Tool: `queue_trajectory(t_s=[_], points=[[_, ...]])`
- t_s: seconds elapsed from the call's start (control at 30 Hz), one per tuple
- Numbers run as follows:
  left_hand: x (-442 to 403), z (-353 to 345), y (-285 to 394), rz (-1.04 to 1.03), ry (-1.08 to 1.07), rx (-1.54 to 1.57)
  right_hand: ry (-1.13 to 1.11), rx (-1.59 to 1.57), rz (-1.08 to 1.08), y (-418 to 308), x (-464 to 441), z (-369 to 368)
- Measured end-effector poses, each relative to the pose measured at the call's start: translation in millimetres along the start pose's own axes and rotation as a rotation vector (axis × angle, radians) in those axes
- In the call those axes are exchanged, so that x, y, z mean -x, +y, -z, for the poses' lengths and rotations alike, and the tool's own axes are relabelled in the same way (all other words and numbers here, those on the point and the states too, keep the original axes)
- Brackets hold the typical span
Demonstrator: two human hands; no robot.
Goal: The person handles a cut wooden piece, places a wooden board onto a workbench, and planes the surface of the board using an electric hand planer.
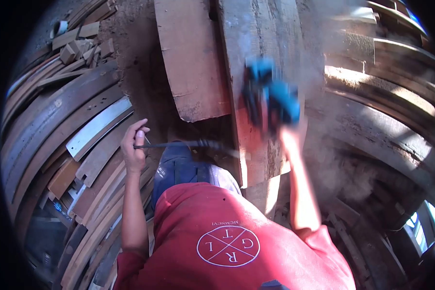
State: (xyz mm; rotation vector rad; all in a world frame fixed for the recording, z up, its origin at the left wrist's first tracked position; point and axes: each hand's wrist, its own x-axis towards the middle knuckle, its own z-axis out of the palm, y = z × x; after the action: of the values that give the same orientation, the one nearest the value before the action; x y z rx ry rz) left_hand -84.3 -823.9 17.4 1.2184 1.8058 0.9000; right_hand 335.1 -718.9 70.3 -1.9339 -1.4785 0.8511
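Observation:
My right hand (290, 140) is wrapped round the back of a teal and black electric planer (270, 94), and both are smeared by motion. The planer rests on the top face of a thick, rough wooden plank (263, 34). Off to the left, my left hand (134, 140) pinches a dark power cord (179, 144) between thumb and fingers. From there the cord runs right across my legs toward the plank, where its end blurs out. A second, reddish board (193, 63) lies left of the plank.
Stacked timber (58, 111) fills the left side, with small offcuts (84, 50) heaped at the top left. Long beams (372, 125) lie on the right, and dust hangs in the air there. My knee (179, 166) is close to the plank's near end.

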Motion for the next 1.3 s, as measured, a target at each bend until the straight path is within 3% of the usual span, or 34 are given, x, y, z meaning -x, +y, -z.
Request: queue_trajectory(t_s=[0.07,0.1,0.13,0.17,0.2,0.27,0.33,0.43,0.5,0.6,0.67,0.8,0.87,0.93,1.0,1.03,1.07,1.1,1.13,1.17,1.23,1.3], points=[[7,-11,11,-0.096,-0.093,-0.086,-0.056,0.010,-0.584,10,112,33],[10,-14,12,-0.118,-0.162,-0.151,-0.034,-0.247,-0.647,56,168,42],[14,-19,16,-0.095,-0.242,-0.205,0.034,-0.438,-0.617,66,205,46],[18,-25,19,-0.095,-0.276,-0.211,-0.089,-0.142,-0.441,54,213,52],[20,-31,19,-0.096,-0.309,-0.215,-0.125,-0.068,-0.459,43,208,51],[25,-37,16,-0.085,-0.279,-0.169,-0.104,0.027,-0.232,37,183,37],[23,-37,13,-0.074,-0.245,-0.125,-0.073,-0.139,-0.242,18,137,17],[17,-23,4,-0.024,-0.133,-0.014,-0.088,0.068,-0.377,-8,50,-7],[10,-9,0,0.015,-0.093,-0.011,-0.060,-0.020,-0.300,-39,-9,-25],[-3,2,-9,0.032,-0.002,0.032,-0.032,0.093,-0.222,-62,-63,-43],[-10,8,-11,0.054,0.017,0.044,0.003,-0.049,0.011,-60,-83,-56],[-20,14,-11,0.027,0.024,0.050,0.023,0.071,-0.127,-96,-117,-67],[-19,20,-9,0.045,0.014,0.056,-0.034,-0.039,-0.192,-108,-114,-61],[-16,23,-10,0.019,0.017,0.029,-0.004,-0.020,-0.136,-71,-92,-55],[-12,25,-10,0.025,-0.002,0.010,0.037,-0.117,-0.177,-51,-41,-39],[-9,25,-9,0.028,-0.018,-0.010,0.005,-0.109,-0.375,-51,-14,-24],[-6,22,-9,0.024,-0.019,-0.011,0.006,0.060,-0.356,-33,15,-11],[-6,18,-11,-0.044,-0.060,-0.056,0.035,0.020,-0.398,-12,49,0],[-6,14,-10,-0.116,-0.100,-0.102,0.031,0.010,-0.292,14,85,11],[-4,9,-5,-0.095,-0.145,-0.122,0.024,0.064,-0.436,1,109,19],[0,-1,13,-0.081,-0.217,-0.134,0.001,-0.061,-0.377,47,168,32],[5,-12,20,-0.074,-0.293,-0.109,-0.003,-0.071,-0.337,27,173,31]])
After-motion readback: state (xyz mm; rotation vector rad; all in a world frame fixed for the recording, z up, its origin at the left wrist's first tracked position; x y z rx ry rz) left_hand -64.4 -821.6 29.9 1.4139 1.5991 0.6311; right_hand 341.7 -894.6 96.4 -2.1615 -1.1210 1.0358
